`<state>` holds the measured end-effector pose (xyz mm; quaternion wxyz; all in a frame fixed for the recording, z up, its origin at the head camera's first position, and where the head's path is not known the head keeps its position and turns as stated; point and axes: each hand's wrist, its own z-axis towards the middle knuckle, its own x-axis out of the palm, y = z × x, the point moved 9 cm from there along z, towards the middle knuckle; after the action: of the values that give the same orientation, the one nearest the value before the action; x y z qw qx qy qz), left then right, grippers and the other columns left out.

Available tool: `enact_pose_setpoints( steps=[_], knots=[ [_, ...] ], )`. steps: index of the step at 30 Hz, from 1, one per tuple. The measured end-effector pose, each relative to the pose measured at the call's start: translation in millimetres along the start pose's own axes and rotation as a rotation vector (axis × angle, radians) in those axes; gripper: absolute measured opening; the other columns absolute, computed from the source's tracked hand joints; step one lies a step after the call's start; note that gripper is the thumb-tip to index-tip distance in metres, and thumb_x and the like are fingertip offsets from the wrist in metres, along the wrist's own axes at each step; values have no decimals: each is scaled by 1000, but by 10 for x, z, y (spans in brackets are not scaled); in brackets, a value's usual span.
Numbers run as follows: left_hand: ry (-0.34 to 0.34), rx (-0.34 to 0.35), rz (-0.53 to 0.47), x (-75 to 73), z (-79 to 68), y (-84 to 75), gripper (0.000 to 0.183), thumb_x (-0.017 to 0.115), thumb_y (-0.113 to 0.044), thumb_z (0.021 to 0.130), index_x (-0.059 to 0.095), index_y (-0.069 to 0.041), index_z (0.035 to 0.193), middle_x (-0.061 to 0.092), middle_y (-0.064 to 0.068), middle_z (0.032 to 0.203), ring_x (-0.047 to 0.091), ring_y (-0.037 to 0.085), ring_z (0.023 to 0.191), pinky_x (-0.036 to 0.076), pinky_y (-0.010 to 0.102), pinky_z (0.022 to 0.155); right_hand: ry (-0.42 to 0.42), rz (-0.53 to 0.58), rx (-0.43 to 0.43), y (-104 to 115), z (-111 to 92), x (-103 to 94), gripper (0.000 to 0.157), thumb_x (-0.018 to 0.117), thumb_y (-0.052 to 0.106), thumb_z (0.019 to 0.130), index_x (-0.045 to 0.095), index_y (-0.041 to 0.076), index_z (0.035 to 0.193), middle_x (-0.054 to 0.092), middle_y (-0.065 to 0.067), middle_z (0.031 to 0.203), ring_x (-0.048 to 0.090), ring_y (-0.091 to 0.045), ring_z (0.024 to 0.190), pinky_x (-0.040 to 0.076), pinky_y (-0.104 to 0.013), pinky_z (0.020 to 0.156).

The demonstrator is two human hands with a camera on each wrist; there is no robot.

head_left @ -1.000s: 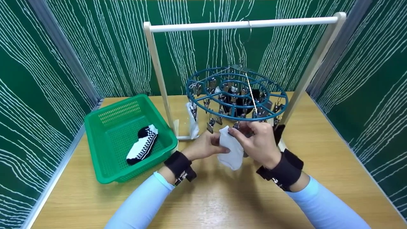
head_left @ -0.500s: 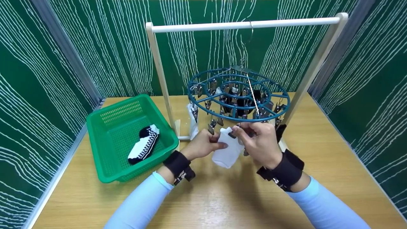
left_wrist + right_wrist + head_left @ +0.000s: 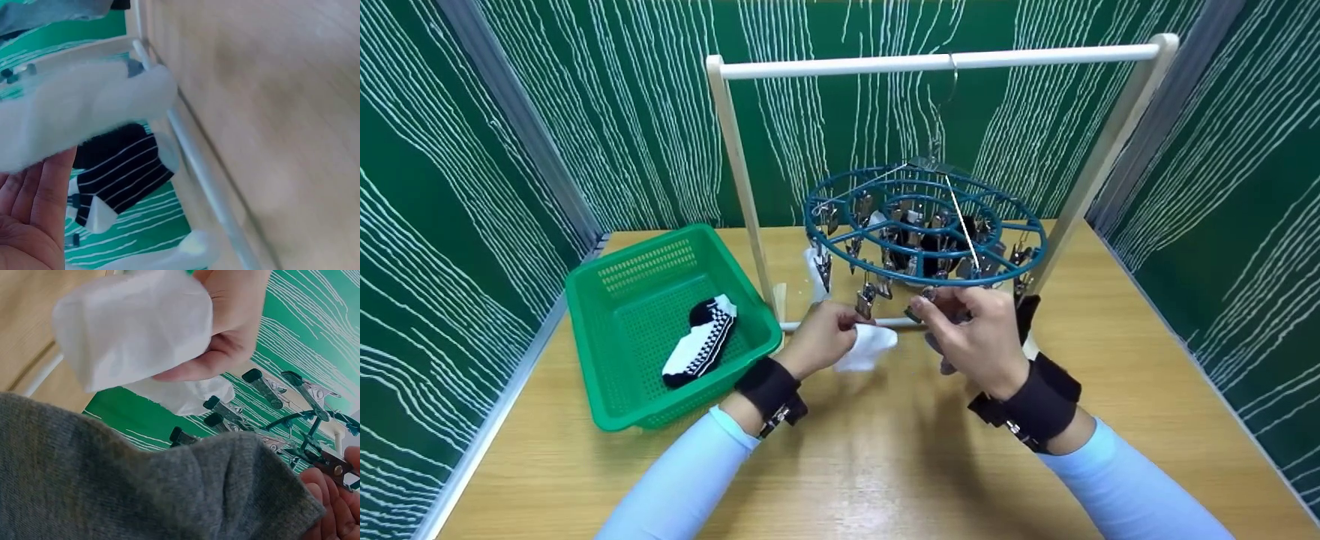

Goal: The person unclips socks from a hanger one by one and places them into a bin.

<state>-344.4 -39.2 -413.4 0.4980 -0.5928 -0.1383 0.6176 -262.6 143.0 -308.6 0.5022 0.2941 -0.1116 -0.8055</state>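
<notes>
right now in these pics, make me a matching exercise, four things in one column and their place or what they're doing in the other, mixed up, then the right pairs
Column one
1. left hand
2. checkered sock
3. right hand
4. round hanger

Column two
A. lying in the green basket
B. hung from the top bar
C. holding a white sock
D. pinching a metal clip

Right pairs: 1-C, 2-A, 3-D, 4-B

1 white sock hangs near the pinched clip.
</notes>
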Motion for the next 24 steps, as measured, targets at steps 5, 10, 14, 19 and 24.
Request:
enact_pose_setpoints(
  steps=[5,10,14,19,24],
  knots=[
    [39,-102,1,-114,-67,29,26,62,7,100,82,1,115,81,18,116,72,24,100,63,37,90,14,-15,20,-11,4,-3,18,89,2,86,74,1,76,74,-6,64,68,-14,51,53,-13,57],
    [45,-109,9,-267,-140,-23,28,60,4,101,82,0,119,80,18,121,75,28,102,65,41,92,-4,-16,30,-3,11,-32,11,90,2,86,79,1,81,78,-7,70,70,-10,58,56,-13,60],
    [52,-87,76,-420,-193,-102,30,60,7,98,82,1,118,81,19,118,76,30,103,66,40,90,-23,-26,28,-2,19,-53,12,90,3,85,79,2,80,78,-6,69,69,-8,59,55,-13,62],
    [60,-126,112,-671,-260,-128,27,63,5,98,82,0,116,82,19,114,76,27,97,67,37,84,-46,-24,26,-5,17,-72,17,90,2,83,76,3,73,75,-5,64,65,-4,56,52,-14,59],
    [17,-148,146,-1053,-343,-114,26,64,6,98,82,1,117,81,20,115,76,28,98,67,41,87,-42,-19,24,-16,20,-59,17,90,2,84,76,2,73,75,-7,65,65,-5,57,52,-13,59]
  ],
)
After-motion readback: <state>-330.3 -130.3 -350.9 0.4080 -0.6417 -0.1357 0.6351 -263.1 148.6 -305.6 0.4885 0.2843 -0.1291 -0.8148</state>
